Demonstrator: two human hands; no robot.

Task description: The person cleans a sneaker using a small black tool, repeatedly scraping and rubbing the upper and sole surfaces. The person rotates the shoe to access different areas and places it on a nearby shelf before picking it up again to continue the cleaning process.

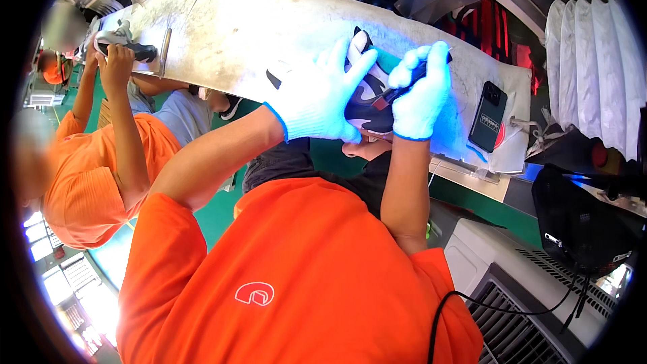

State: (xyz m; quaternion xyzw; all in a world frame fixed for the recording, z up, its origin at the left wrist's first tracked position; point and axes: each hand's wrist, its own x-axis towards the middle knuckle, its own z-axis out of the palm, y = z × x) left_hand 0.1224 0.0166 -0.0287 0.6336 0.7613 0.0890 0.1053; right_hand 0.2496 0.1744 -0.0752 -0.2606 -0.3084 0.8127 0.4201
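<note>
Both of my hands wear white gloves that look blue in the light. My left hand (pixel 322 93), thumb and fingers spread round its side, holds a black, grey and white shoe (pixel 371 89) at the front edge of the worktable. My right hand (pixel 426 98) is closed round a slim dark tool (pixel 396 94), one end of which reaches the shoe's side near a small red patch. The tool's exact kind is unclear. A white and black piece, perhaps another shoe, shows partly behind my left hand.
A pale worktable (pixel 232 34) curves across the front. At its right lies a black phone (pixel 488 116). A ribbed white duct (pixel 593 71) and a black bag (pixel 576 219) are further right. On the left, a co-worker in orange (pixel 121 162) handles another shoe (pixel 125 44).
</note>
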